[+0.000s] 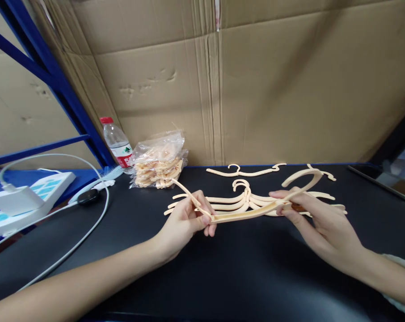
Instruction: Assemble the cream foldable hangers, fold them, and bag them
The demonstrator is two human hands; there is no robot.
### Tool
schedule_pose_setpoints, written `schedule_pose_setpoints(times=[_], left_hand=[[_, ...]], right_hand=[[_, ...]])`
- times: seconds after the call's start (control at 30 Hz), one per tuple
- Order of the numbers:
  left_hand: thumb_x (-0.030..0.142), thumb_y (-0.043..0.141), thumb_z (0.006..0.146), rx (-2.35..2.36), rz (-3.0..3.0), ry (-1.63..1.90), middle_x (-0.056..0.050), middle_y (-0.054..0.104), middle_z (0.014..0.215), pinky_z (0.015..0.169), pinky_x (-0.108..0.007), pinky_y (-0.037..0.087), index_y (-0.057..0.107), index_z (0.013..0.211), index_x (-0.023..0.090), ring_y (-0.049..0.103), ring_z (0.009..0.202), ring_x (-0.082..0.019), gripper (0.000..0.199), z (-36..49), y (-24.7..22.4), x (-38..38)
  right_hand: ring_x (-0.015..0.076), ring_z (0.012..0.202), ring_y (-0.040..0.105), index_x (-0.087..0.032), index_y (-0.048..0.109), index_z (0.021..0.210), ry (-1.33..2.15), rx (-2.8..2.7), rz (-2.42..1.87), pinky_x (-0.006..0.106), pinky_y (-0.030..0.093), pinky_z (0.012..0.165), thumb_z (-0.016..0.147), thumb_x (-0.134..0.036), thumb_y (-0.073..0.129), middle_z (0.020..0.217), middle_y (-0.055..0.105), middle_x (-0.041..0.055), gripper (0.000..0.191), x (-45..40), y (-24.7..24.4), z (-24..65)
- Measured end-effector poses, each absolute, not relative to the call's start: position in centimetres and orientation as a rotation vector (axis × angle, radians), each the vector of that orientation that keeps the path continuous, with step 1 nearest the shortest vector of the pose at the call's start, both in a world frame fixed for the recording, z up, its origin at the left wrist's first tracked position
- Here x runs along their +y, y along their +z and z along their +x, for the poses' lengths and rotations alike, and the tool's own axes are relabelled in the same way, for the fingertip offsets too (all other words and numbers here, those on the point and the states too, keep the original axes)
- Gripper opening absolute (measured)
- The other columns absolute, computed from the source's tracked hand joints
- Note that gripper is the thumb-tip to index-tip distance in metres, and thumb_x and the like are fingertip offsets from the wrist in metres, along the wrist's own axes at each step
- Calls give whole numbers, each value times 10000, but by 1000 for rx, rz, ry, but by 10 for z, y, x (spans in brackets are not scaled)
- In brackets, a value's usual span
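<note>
- head view: a person's left hand (189, 218) and right hand (326, 221) work at either end of a pale peach hanger (244, 218), raised in front of the body above a black tabletop (219, 277).
- the left forearm stretches in from the lower left corner, wrist nearly straight; the thumb presses the near side of the hanger's bend, the other fingers curled behind it, closed on the plastic.
- the right forearm enters from the right edge, a pale cuff (402, 273) at the arm; thumb below and forefinger above, nearly together, pinch the bar's other end, with the curved part looping up above the knuckles.
- between the hands the bar runs close to level, rising slightly to the right; one slim arm angles up beyond the left hand.
- behind the grip, nested hangers (224, 207) lie on the tabletop, with another hanger (252, 173) farther back.
- at left, a clear bag of hangers (159, 167) sits beside a red-capped bottle (117, 142).
</note>
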State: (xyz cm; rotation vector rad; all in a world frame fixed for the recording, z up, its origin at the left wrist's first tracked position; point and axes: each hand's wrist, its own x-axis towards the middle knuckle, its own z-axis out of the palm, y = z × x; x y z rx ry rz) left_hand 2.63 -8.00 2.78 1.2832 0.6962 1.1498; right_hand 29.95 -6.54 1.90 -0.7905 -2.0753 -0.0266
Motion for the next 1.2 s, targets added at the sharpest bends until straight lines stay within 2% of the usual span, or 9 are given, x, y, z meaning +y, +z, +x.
schedule_pose_setpoints(times=[0.27, 0.47, 0.63, 0.73, 0.97, 1.13, 1.2], left_hand=[[196, 721, 774, 693, 1294, 1163, -3, 599, 685, 544, -222, 416, 534, 716, 155, 570, 565, -110, 201, 28, 30, -85], [207, 748, 747, 657, 1270, 1062, -26, 632, 782, 585, -238, 472, 531, 721, 149, 639, 632, -144, 226, 25, 36, -82], [195, 763, 727, 679, 1235, 1033, -32, 642, 857, 654, -273, 524, 513, 708, 146, 676, 697, -171, 255, 22, 39, -81], [191, 761, 726, 688, 1225, 1033, -29, 642, 838, 652, -259, 512, 508, 706, 147, 668, 687, -158, 258, 22, 40, -80], [205, 778, 685, 702, 1240, 987, -23, 626, 808, 611, -251, 447, 514, 704, 145, 627, 655, -145, 272, 22, 39, -79], [192, 762, 681, 742, 1283, 945, 9, 580, 652, 539, -224, 366, 540, 692, 138, 551, 552, -107, 229, 21, 34, -79], [206, 761, 678, 720, 1273, 929, 0, 594, 666, 548, -232, 378, 546, 694, 138, 561, 554, -114, 226, 21, 35, -79]], right_hand=[[243, 936, 656, -287, 577, 1151, -203, -1985, -783, 355, 532, 801, 927, -139, 480, 1049, 687, 58, 285, -73, 21, 295], [237, 971, 635, -277, 562, 1160, -215, -2018, -781, 353, 519, 822, 927, -119, 472, 1115, 669, 65, 296, -67, 25, 296], [236, 958, 635, -275, 555, 1175, -221, -2005, -787, 351, 520, 815, 927, -119, 469, 1077, 665, 69, 305, -64, 23, 298], [231, 946, 641, -283, 554, 1184, -244, -2001, -794, 343, 522, 805, 926, -119, 476, 1080, 667, 62, 316, -65, 22, 298], [212, 907, 654, -239, 603, 1073, -267, -1993, -693, 335, 520, 808, 897, -76, 507, 1061, 689, 53, 258, -67, 23, 299], [195, 894, 640, -204, 600, 1029, -264, -2034, -634, 319, 504, 796, 870, 2, 517, 1073, 682, 69, 273, -70, 24, 294], [200, 912, 639, -203, 598, 1043, -266, -2032, -648, 323, 502, 819, 871, -2, 515, 1080, 682, 69, 277, -70, 24, 294]])
